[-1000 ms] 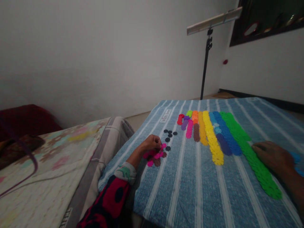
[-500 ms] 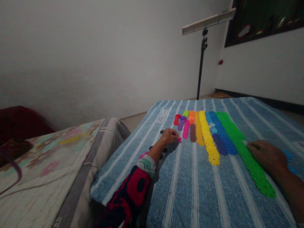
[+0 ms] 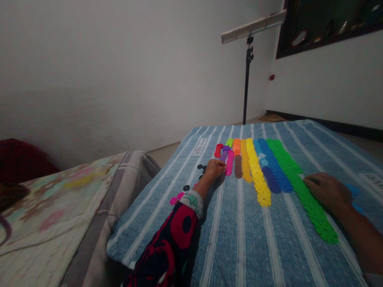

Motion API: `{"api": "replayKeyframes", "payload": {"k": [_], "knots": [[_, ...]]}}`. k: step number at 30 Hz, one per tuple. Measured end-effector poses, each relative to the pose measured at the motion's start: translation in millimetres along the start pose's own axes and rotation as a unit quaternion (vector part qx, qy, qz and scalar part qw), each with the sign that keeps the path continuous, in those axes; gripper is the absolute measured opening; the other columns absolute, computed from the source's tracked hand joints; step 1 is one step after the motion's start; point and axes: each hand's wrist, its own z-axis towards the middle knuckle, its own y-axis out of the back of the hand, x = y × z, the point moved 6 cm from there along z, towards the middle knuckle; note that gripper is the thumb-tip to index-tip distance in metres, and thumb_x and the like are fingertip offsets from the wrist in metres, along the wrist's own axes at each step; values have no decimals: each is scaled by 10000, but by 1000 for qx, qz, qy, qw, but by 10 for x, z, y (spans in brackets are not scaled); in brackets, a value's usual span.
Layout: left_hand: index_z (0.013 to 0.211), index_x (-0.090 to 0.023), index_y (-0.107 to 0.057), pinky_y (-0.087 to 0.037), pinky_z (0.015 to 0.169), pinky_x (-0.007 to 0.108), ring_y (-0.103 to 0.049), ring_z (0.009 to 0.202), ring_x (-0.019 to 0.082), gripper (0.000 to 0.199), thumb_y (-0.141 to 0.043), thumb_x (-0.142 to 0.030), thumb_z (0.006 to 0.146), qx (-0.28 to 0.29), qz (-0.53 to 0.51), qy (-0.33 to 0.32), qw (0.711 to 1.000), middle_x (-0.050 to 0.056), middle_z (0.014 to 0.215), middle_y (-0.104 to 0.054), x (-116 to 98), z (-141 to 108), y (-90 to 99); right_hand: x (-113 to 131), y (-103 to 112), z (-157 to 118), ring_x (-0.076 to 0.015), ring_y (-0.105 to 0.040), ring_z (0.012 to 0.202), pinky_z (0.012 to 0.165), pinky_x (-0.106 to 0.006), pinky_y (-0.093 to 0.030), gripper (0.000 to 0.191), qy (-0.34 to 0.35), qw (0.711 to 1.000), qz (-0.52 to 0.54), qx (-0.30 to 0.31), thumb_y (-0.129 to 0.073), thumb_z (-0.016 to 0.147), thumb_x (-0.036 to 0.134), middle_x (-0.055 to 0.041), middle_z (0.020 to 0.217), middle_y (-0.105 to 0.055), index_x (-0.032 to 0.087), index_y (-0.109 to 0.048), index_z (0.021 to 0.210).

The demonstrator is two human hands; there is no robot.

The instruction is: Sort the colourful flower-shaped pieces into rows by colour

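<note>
My left hand (image 3: 216, 168) has its fingers pinched together at the left side of the pink strip (image 3: 229, 162). A small pink notched disc is in them, mostly hidden now. Notched plastic discs lie in overlapping coloured rows: red (image 3: 218, 150), purple, orange (image 3: 236, 147), brown (image 3: 238, 166), yellow (image 3: 259, 179), blue (image 3: 277, 171) and a long green row (image 3: 311, 203). Beside the green row my right hand (image 3: 327, 193) rests on the cloth, fingers curled in; whatever is under them cannot be seen. Loose black discs (image 3: 202, 168) and pink discs (image 3: 176, 197) lie by my left arm.
A blue striped cloth (image 3: 227, 239) covers the work surface, with a "With love" label at its far left. Light blue discs (image 3: 356, 203) lie beyond my right hand. A flowered cover (image 3: 60, 207) is on the left; a lamp stand (image 3: 246, 83) stands behind.
My left hand has moved a little toward the pink strip, bringing the pink disc up to it. The view has shifted slightly to the right. My right hand stays beside the green row.
</note>
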Motion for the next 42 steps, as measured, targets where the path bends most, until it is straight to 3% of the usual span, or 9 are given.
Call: {"api": "replayKeyframes", "payload": {"k": [3,10,15,19,26,31,34,37,42], "knots": [[685,-120,-703,-467,656,274,-615,665,154,90,-670,-71,618,-26,14,-2,1000,48,682,-694,31,-44,230,0,-10,7,-254,-636,1024,807,-366,-478,516,3,1000,2,3,-327,886,465,-84,1166,-693,219,-775,961],[663,-151,-687,-412,561,233,-529,553,103,34,-668,-130,645,-4,92,25,995,-4,599,-625,249,-366,926,-90,-70,34,-279,-638,1007,778,-399,-479,498,6,1000,7,-8,-349,868,489,-88,1152,-700,240,-773,950],[678,-144,-713,-419,568,232,-549,567,118,76,-677,-128,613,50,180,52,981,-13,588,-623,412,-590,1154,-138,-98,56,-288,-641,1000,767,-407,-489,532,1,1000,14,-1,-331,846,521,-100,1144,-702,236,-772,935],[723,-138,-736,-428,578,239,-583,591,139,99,-700,-189,646,91,239,72,964,1,618,-656,460,-695,1134,-144,-113,55,-286,-639,1019,784,-403,-490,568,-2,1000,12,5,-305,838,542,-100,1174,-696,235,-769,947],[736,-159,-730,-428,621,252,-604,637,146,92,-724,-178,646,100,324,41,940,2,655,-673,362,-720,1056,-135,-126,48,-288,-627,1054,794,-405,-491,610,4,1000,8,13,-273,829,555,-102,1184,-686,221,-767,960],[617,-153,-631,-383,538,232,-499,517,103,59,-682,-129,599,92,237,71,964,-39,531,-561,403,-657,1076,-109,-96,43,-279,-638,1015,792,-397,-488,554,1,1000,8,0,-307,842,527,-87,1149,-698,233,-769,925],[538,-157,-571,-346,501,223,-427,477,83,111,-649,-163,617,88,155,53,983,-42,478,-503,341,-586,1036,-89,-89,36,-277,-642,1003,779,-396,-485,539,12,1000,7,-5,-308,857,513,-91,1133,-699,237,-767,921],[530,-153,-585,-364,533,227,-441,502,81,114,-657,-170,617,92,81,11,992,-32,493,-522,191,-492,876,-79,-77,28,-276,-641,1006,781,-393,-482,528,17,1000,3,-11,-310,866,497,-90,1128,-699,240,-766,931],[547,-134,-617,-337,526,232,-418,501,78,98,-656,-158,634,93,49,-6,994,-44,493,-500,17,-307,401,-45,-41,11,-271,-639,1008,773,-384,-481,538,5,1000,-2,2,-302,859,497,-82,1139,-694,236,-764,950]]}}
